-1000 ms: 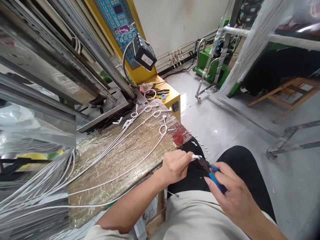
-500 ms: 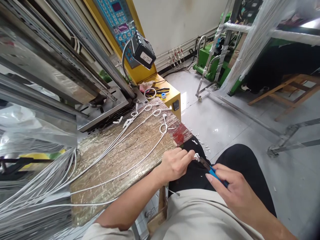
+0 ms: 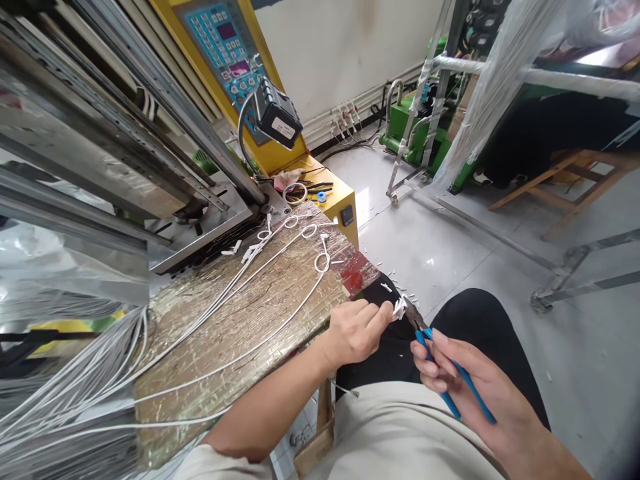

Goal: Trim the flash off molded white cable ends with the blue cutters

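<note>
My left hand (image 3: 356,333) is closed in a pinch over my lap. From its fingertips sticks out a small white plastic cable end (image 3: 399,307); its exact shape is too small to make out. My right hand (image 3: 463,373) is wrapped round blue-handled pliers (image 3: 467,387), whose handles are spread. The dark jaws are right at the white piece, and I cannot tell if they touch it. Left of my hands, several white cables (image 3: 260,341) with looped ends and small white plugs lie across the worn board (image 3: 200,380).
A metal press frame (image 3: 200,247) stands at the left. Behind the board is a yellow control cabinet (image 3: 345,193) with tools and a white ring on top. White scraps (image 3: 386,287) lie on my leg and the floor. A wheeled frame (image 3: 475,220) and wooden stool (image 3: 565,180) stand right.
The pliers' handles have spread apart, and my right hand's grip on them has loosened. My left hand has shifted slightly right with the white cable end. The view has moved a little.
</note>
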The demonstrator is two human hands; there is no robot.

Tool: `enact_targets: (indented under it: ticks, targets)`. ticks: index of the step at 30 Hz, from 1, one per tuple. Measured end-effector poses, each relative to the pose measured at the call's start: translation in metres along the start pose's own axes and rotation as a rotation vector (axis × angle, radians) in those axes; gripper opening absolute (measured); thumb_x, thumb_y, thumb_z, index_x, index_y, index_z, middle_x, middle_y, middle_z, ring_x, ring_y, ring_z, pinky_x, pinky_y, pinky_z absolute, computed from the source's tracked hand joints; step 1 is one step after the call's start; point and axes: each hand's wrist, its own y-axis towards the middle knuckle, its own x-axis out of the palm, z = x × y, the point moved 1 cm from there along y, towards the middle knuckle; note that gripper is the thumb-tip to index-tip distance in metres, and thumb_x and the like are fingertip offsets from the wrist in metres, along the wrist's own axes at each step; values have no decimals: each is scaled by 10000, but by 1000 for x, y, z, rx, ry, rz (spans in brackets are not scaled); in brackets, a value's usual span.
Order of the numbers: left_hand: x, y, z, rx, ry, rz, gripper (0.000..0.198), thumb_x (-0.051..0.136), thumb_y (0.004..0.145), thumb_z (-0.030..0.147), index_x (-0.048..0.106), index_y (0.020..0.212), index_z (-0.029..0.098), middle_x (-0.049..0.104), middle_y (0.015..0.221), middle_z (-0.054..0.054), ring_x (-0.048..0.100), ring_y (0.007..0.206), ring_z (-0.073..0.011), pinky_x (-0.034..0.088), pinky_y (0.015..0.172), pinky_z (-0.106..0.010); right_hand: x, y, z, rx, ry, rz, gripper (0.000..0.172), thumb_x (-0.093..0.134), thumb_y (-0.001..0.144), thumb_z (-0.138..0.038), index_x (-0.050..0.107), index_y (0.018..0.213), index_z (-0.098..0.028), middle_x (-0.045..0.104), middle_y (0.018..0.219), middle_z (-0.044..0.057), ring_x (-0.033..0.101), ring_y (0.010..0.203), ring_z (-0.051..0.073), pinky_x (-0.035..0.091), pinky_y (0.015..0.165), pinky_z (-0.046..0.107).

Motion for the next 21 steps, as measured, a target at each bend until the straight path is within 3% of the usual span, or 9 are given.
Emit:
enact_targets:
  ticks: [8,14,17,21]
  targets:
    - [-4,6,-1,27,-4,16,257,604,994,197,633,1204,51,530,610,22,462,560,-141,281,529,-334,-6,1,-4,-108,-167,6,571,883,768,-522,520,552,-137,661,886,121,484,729,134,429,638,264]
    - [-10,11,3,-20,-124,48,149,558,1004,160,652,1106,105,537,599,26,460,533,-130,288,528,-318,-16,2,-8,-537,-791,118,496,697,943,-546,564,641,-176,631,872,74,503,790,173,417,719,314]
    - [-17,17,7,-208,-346,3,105,601,1013,220,667,1000,140,588,626,19,490,530,-102,330,534,-277,-15,-1,-14,-571,-1013,40,450,605,1012,-510,568,705,-183,590,898,59,506,806,173,423,737,312]
    - [-22,22,13,-541,-744,-112,193,615,1028,314,699,1060,143,685,728,-9,566,582,-81,440,589,-219,-13,-4,-16,-561,-1116,-48,452,547,1053,-470,504,699,-193,525,845,29,486,741,146,410,679,295]
